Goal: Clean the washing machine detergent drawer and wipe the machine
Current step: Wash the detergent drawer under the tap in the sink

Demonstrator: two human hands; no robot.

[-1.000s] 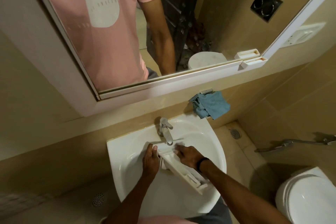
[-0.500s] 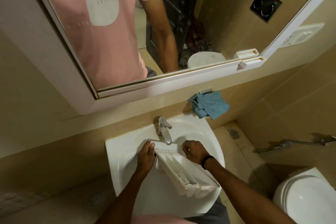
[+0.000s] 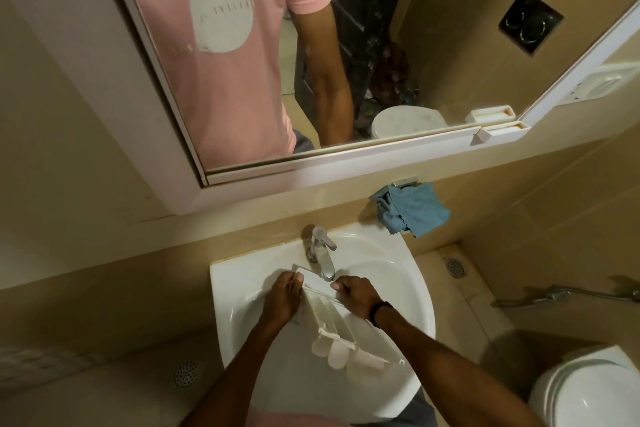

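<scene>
A white detergent drawer [image 3: 337, 329] is held over the white sink [image 3: 394, 274], its far end under the chrome tap [image 3: 323, 255]. My left hand [image 3: 282, 298] grips the drawer's left side near the far end. My right hand [image 3: 356, 295], with a black band at the wrist, grips its right side. The drawer's open compartments face up, and its near end with rounded tabs points toward me. No water flow is visible. A blue cloth [image 3: 412, 210] hangs from a holder on the wall behind the sink, to the right.
A mirror [image 3: 381, 45] above the sink reflects a person in a pink shirt. A white toilet [image 3: 585, 388] stands at the lower right, with a hand sprayer hose [image 3: 561, 296] on the wall above it. Floor drains [image 3: 187, 373] lie on both sides.
The drawer has turned from lying on its side to compartments facing up, and its near end swung toward me. Both hands shifted along its far end.
</scene>
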